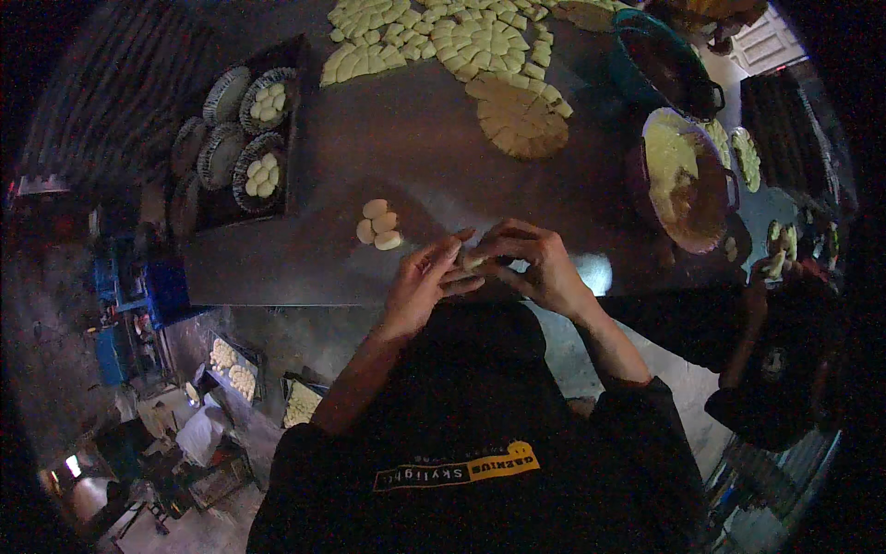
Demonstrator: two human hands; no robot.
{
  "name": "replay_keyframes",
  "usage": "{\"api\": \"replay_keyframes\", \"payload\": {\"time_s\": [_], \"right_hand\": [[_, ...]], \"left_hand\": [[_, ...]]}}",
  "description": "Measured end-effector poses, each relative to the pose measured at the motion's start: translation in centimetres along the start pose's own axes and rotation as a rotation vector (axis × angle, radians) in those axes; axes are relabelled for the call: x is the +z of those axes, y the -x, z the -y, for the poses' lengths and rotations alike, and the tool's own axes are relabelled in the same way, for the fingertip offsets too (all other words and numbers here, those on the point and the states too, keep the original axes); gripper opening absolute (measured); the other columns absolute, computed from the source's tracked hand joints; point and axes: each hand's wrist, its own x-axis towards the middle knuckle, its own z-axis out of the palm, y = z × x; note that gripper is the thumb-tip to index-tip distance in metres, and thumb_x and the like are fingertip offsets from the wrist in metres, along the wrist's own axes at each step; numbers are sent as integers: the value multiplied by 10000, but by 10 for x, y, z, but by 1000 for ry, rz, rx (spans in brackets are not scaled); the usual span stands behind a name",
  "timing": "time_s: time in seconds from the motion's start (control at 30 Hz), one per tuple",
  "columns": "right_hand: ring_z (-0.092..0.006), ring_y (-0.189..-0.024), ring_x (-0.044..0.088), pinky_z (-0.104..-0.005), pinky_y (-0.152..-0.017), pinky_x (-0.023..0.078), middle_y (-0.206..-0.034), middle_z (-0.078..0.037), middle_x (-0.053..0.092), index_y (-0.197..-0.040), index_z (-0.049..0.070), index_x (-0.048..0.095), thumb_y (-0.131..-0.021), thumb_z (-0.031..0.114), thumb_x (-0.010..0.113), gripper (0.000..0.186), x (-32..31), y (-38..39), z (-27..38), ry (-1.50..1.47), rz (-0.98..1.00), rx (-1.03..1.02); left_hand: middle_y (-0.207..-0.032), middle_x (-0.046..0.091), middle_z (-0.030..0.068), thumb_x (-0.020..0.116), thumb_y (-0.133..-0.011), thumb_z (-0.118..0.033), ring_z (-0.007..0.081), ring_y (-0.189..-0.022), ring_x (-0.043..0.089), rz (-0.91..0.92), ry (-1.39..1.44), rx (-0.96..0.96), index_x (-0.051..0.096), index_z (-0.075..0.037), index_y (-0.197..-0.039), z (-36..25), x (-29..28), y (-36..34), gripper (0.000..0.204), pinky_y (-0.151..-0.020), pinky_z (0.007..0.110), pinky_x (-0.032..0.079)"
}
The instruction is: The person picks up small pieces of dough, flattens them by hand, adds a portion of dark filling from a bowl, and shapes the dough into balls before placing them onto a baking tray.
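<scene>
My left hand and my right hand meet over the dark table's front edge, fingers curved around a small pale dough piece, partly hidden by them. Just beyond, to the left, several pale dough rounds lie grouped on the tabletop.
A dark tray of foil pans, some with dough, lies left. Cut dough pieces and a brown mound are at the back. A purple basin and teal basin stand right, near a co-worker. Dough trays sit below left.
</scene>
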Motion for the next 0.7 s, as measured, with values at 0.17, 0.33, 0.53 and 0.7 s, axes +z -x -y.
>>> {"api": "replay_keyframes", "payload": {"time_s": [0.17, 0.33, 0.53, 0.7], "right_hand": [[-285, -807, 661, -368, -773, 540, -949, -120, 679, -996, 56, 688, -826, 41, 705, 171, 8, 4, -3, -230, 139, 105], [-305, -896, 642, -358, -799, 523, -948, -120, 668, -1054, 63, 691, -836, 72, 712, 219, 29, 1, 0, -31, 79, -1], [-309, -1169, 539, -386, -983, 465, -1310, -124, 572, -1211, 101, 652, -786, 86, 701, 428, 81, -3, 21, 348, -33, -287], [-245, -1089, 639, -344, -938, 499, -1192, -150, 653, -1222, 61, 647, -865, 61, 642, 357, 111, -60, 13, 214, 143, 212]], "left_hand": [[-1149, 667, 83, 667, -927, -188, 211, -1079, 643, 139, -488, 173, 527, -18, -1310, -8, 0, 14, 442, -916, 332, 549], [-1097, 698, 75, 742, -851, -115, 174, -958, 678, 164, -831, 347, 589, -3, -1239, 6, -28, 10, 432, -835, 319, 548], [-1090, 690, 73, 617, -953, -130, 169, -964, 667, -35, 100, -72, 621, 44, -1170, 21, -100, -2, 279, -839, 313, 546], [-1132, 673, 111, 457, -1041, -261, 218, -974, 672, -215, -629, 391, 514, -16, -1326, -4, -112, -11, 381, -785, 325, 562]]}}
